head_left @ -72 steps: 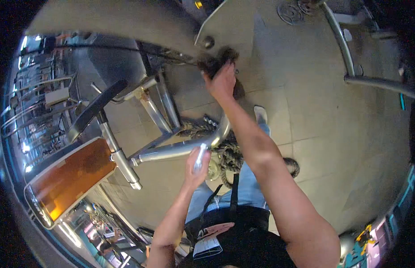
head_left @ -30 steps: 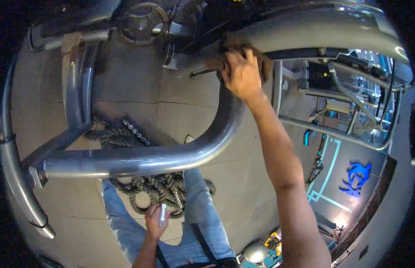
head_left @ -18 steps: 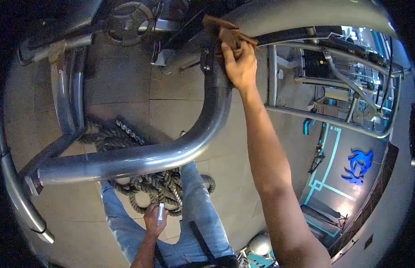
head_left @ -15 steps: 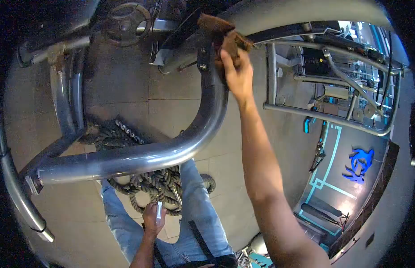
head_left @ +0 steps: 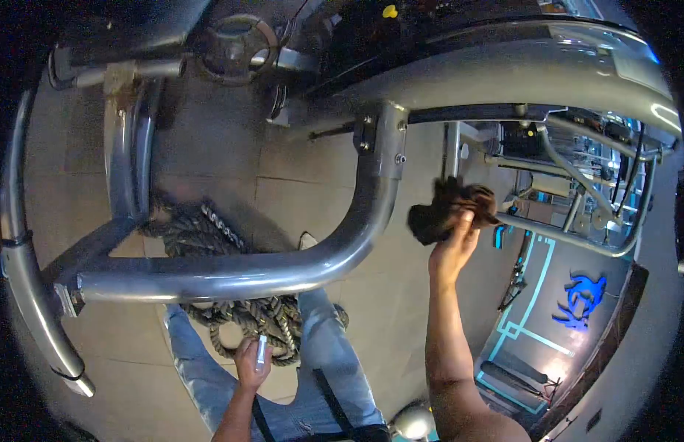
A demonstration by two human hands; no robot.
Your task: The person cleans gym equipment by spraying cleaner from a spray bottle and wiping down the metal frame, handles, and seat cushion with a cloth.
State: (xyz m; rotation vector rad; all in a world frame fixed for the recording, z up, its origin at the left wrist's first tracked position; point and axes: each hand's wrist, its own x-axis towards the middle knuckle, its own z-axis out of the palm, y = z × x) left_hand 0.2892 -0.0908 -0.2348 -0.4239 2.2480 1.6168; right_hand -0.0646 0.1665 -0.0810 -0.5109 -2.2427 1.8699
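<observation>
My right hand (head_left: 455, 250) is closed on a crumpled dark brown cloth (head_left: 449, 210), held in the air to the right of a curved grey metal tube (head_left: 305, 265) of a gym machine. The cloth hangs apart from the tube, whose upper end meets a bolted joint (head_left: 390, 144). Low in front of my body, my left hand (head_left: 250, 366) is wrapped round a slim white object (head_left: 262, 350), perhaps a small bottle; its lower part is hidden by the fingers. That hand sits over my jeans (head_left: 335, 368), below the tube.
Thick black battle rope (head_left: 246, 317) lies heaped on the tiled floor between and beyond my legs. A wide grey beam (head_left: 504, 81) crosses the upper right. Another machine frame (head_left: 577, 239) stands at right, near a wall with a blue logo (head_left: 581, 300).
My right hand has moved with the cloth off the tube's upper end, down and to the right. My view has shifted slightly; my left hand stays in place.
</observation>
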